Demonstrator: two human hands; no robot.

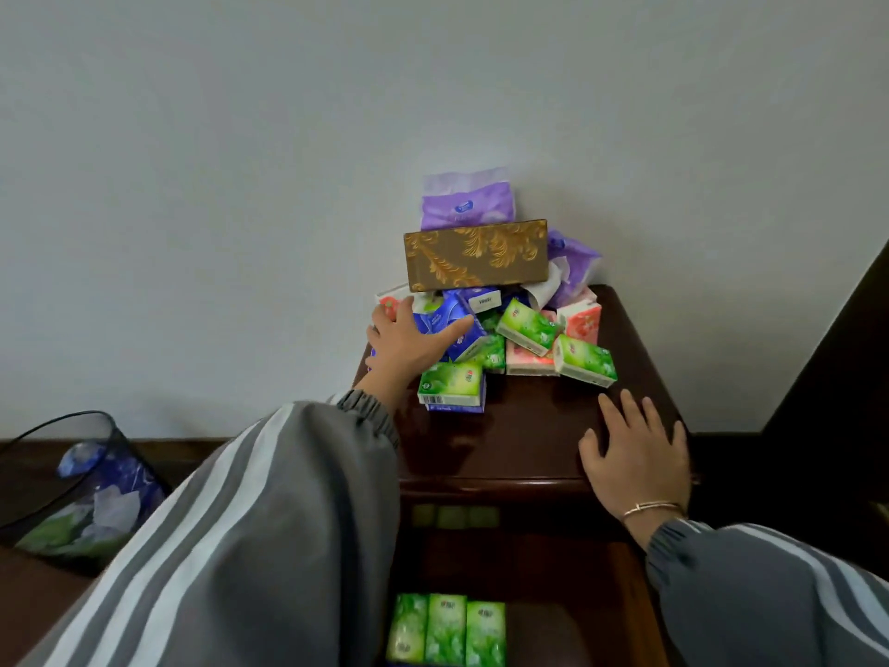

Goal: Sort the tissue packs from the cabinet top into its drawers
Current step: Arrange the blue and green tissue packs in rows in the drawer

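Observation:
A heap of tissue packs lies at the back of the dark wooden cabinet top (519, 435): green packs (529, 326), pink packs (583, 320), blue packs (462, 329), purple soft packs (466, 204) and a gold patterned box (476, 255) on top. My left hand (409, 344) reaches into the heap's left side, fingers spread over a blue pack; whether it grips is unclear. My right hand (635, 454) rests flat on the cabinet top near its front right corner. Below, an open drawer (553, 633) holds three green packs (445, 628) side by side.
A black mesh wastebasket (72, 488) with blue and green wrappers stands on the floor at the left. A white wall backs the cabinet. Dark wooden furniture (832, 377) rises at the right. One green pack (450, 382) sits on a blue one at the heap's front.

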